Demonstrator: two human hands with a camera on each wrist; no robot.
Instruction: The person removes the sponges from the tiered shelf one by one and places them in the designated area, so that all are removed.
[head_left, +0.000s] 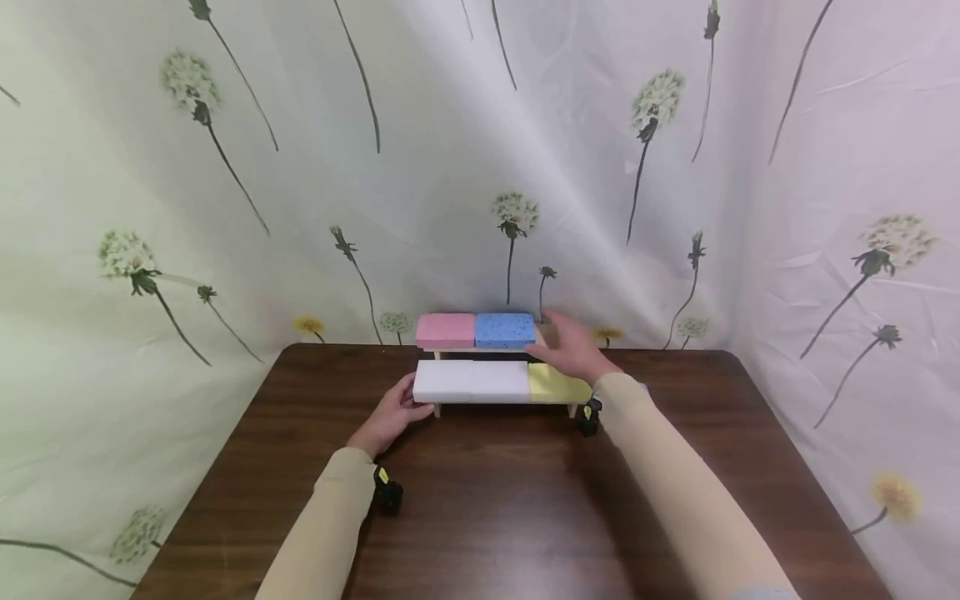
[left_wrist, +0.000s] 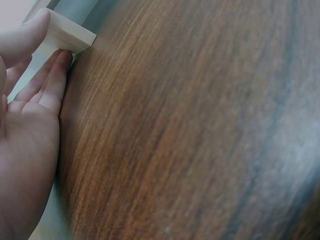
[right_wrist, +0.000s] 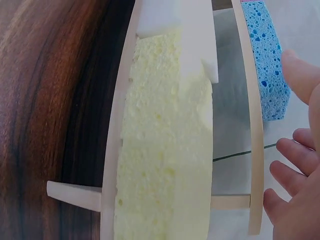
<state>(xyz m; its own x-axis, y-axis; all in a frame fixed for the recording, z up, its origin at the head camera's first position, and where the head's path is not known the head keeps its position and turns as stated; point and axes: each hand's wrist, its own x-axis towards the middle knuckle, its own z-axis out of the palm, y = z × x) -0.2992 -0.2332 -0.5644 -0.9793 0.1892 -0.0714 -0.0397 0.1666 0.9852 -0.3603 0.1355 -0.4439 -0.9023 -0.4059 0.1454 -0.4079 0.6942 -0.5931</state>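
Note:
A two-step wooden stand [right_wrist: 256, 165] holds sponges in two rows. White sponge blocks [head_left: 471, 381] and a yellow sponge [head_left: 555, 383] lie on the lower, front step. The upper step bears a pink sponge [head_left: 446, 331] and a blue speckled sponge [head_left: 505, 331]. My left hand [head_left: 392, 417] holds the stand at its lower left end, thumb and fingertips about a wooden leg [left_wrist: 71, 34]. Beside the blue sponge's right end is my right hand [head_left: 572, 346], its thumb at the sponge and its fingers spread near the upper step's edge.
The stand is at the back of a dark brown wooden table [head_left: 495, 508]. Behind it hangs a pale cloth [head_left: 435, 217] printed with dandelions, which also runs along both sides. A black wrist camera [head_left: 388, 493] sits on the left sleeve.

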